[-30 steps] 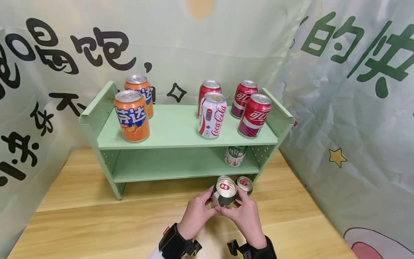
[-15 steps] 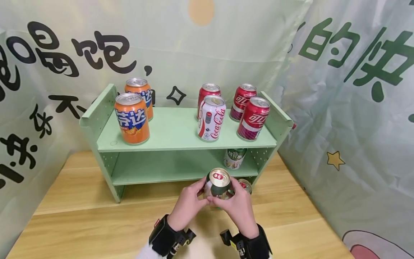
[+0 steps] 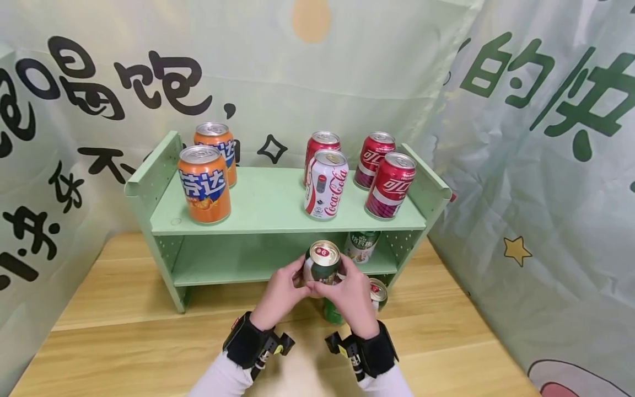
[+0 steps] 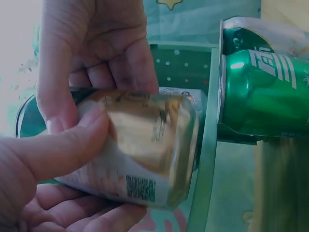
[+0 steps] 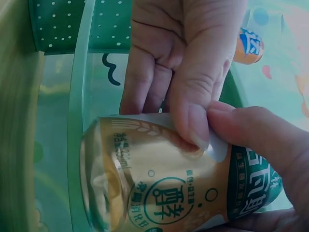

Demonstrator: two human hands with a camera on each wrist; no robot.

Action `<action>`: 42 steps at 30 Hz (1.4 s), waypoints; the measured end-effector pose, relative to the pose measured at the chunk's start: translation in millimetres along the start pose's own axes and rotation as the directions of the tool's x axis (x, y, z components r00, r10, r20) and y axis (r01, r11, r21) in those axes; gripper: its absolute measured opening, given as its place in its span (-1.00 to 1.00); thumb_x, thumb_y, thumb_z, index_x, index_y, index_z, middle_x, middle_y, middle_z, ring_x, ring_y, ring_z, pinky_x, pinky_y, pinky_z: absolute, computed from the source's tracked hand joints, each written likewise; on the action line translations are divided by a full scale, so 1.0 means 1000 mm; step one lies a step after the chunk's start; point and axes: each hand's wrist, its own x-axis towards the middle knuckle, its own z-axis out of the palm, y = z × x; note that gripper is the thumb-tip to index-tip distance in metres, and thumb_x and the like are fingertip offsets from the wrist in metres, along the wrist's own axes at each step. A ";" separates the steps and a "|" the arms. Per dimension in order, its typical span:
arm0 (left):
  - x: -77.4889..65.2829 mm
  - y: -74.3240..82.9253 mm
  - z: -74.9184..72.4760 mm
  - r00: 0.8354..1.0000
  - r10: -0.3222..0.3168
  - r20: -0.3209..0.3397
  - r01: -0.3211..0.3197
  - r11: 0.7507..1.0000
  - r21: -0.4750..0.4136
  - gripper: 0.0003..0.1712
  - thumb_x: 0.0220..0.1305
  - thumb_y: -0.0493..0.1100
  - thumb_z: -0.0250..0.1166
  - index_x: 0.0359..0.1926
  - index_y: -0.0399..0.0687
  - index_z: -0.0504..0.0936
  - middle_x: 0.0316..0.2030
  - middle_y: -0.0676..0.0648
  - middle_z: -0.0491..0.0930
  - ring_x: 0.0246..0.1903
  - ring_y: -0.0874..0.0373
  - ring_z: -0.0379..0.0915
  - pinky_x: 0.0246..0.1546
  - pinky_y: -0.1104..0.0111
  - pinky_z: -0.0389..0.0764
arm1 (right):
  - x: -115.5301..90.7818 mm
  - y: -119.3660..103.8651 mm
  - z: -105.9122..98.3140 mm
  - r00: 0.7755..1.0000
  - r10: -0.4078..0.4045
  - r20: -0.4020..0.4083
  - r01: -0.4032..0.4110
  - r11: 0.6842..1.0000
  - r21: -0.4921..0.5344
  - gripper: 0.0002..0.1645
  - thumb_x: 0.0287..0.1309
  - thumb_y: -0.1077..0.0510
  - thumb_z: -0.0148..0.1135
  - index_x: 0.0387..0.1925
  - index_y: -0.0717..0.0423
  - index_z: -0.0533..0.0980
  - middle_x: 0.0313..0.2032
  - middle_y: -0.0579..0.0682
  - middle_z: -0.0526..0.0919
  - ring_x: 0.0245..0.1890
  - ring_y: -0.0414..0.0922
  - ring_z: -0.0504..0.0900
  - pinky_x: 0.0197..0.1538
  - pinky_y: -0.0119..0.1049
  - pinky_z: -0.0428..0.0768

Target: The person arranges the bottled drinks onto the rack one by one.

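Note:
My left hand [image 3: 281, 291] and right hand [image 3: 353, 296] together grip one drink can [image 3: 323, 263] from both sides. It has a gold lid with a red tab, and a gold, white and dark green body. In the right wrist view, the held can [image 5: 159, 169] shows a wheat-ear print, with both thumbs on its side. The can is raised in front of the lower shelf [image 3: 238, 259], its base partly hidden by my fingers. On that shelf, to the right, stands a similar green-and-white can [image 3: 362, 246].
A green can [image 3: 333, 313] and a gold-lidded can [image 3: 378, 292] stand on the wooden table [image 3: 124, 347] near my right hand. The upper shelf [image 3: 268, 193] of the pale green rack bears orange cans [image 3: 204, 187], a white Coca-Cola can [image 3: 326, 184] and several red cans [image 3: 391, 187].
Both hands have lifted the can off the table area and carried it forward and slightly left, up to the lower shelf's front. The green can behind it now shows on the table.

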 end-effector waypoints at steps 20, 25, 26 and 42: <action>0.020 -0.011 -0.006 0.997 -0.034 -0.065 0.038 0.997 0.068 -0.22 -0.11 -0.35 0.43 0.22 -0.36 0.40 0.04 -0.28 0.56 0.01 -0.06 0.53 0.00 0.18 0.57 | 0.022 0.007 0.013 1.000 -0.001 0.009 0.002 0.997 -0.080 -0.26 -0.36 -0.08 0.60 -0.18 0.25 0.48 -0.32 0.14 0.66 -0.33 -0.01 0.62 -0.36 -0.21 0.55; 0.032 -0.011 -0.011 0.997 -0.033 -0.075 0.041 0.994 0.101 -0.35 -0.12 -0.34 0.43 0.11 -0.32 0.50 -0.08 -0.22 0.63 -0.12 0.00 0.56 -0.11 0.24 0.60 | 0.036 0.002 0.011 0.997 -0.001 0.076 0.009 0.994 -0.111 -0.15 -0.31 -0.04 0.59 -0.02 0.34 0.42 -0.21 0.23 0.63 -0.24 0.07 0.62 -0.25 -0.12 0.59; 0.034 -0.011 -0.011 0.997 -0.036 -0.073 0.044 0.993 0.105 -0.36 -0.12 -0.33 0.44 0.09 -0.32 0.51 -0.11 -0.21 0.63 -0.15 0.01 0.55 -0.13 0.25 0.59 | 0.039 0.000 0.010 0.996 0.001 0.093 0.010 0.993 -0.118 -0.12 -0.30 -0.03 0.59 0.02 0.35 0.39 -0.19 0.25 0.63 -0.23 0.07 0.62 -0.23 -0.11 0.59; 0.062 -0.014 -0.020 0.989 -0.148 -0.017 0.149 0.979 0.136 -0.32 -0.17 -0.33 0.47 0.06 -0.31 0.44 -0.13 -0.21 0.57 -0.15 -0.03 0.52 -0.11 0.23 0.58 | 0.068 -0.004 0.010 0.971 0.050 0.234 0.008 0.971 -0.239 -0.44 -0.16 -0.07 0.49 -0.71 0.02 0.24 -0.71 -0.15 0.15 -0.73 -0.17 0.23 -0.62 -0.37 0.19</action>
